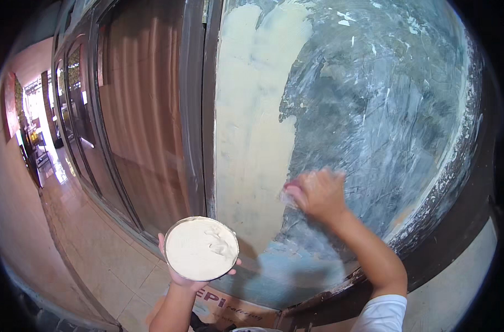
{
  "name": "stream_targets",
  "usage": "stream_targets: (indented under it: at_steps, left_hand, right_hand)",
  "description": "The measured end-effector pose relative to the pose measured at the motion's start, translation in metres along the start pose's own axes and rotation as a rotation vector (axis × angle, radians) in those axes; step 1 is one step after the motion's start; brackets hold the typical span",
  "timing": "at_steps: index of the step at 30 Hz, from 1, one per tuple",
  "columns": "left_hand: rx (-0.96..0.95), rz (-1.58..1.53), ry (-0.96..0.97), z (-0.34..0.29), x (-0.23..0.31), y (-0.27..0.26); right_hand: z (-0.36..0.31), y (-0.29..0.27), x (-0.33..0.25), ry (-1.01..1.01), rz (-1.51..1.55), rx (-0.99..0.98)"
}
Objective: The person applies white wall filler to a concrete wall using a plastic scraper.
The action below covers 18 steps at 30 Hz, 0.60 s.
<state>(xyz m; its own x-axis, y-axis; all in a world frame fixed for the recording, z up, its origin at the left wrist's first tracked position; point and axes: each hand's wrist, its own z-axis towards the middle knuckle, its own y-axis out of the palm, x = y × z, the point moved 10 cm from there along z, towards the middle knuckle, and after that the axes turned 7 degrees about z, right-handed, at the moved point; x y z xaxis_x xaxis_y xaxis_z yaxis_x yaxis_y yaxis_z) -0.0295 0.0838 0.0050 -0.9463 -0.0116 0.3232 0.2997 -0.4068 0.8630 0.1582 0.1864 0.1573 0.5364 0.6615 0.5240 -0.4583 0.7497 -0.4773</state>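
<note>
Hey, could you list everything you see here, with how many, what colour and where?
Round, thin-rimmed container: 1, dark-rimmed, lower centre
Smooth, thick paste: 1 mass, cream-white, inside the container
Rough wall panel: 1, mottled grey, centre to right
Uneven smooth coating: 1 area, cream, panel's left side
Pleated curtain: 1 visible, brown, left of the panel
Upright frame post: 1, dark brown, between curtain and panel
Tiled floor: 1, beige, lower left
Flat printed sheet or board: 1, orange-beige, bottom centre
Short sleeve: 1, white, lower right
Left hand: 1, bare, supporting the container
Right hand: 1, bare, blurred, at the panel; anything held is unclear
</note>
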Motion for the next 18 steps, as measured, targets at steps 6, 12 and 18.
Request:
stream_targets:
  at_steps: [6, 12, 18]
  left_hand:
    - [-0.046, -0.049, 0.025, -0.009, 0.003, 0.005]
    - [-0.04, -0.05, -0.004, -0.011, 0.0, -0.001]
    - [-0.004, -0.039, 0.073, -0.022, 0.009, 0.001]
  right_hand:
    - [0.029, -0.075, 0.068, 0.324, -0.057, 0.497]
    - [-0.015, 0.002, 0.011, 0.092, 0.049, -0.033]
    - [0.021, -0.085, 0.087, 0.427, -0.017, 0.511]
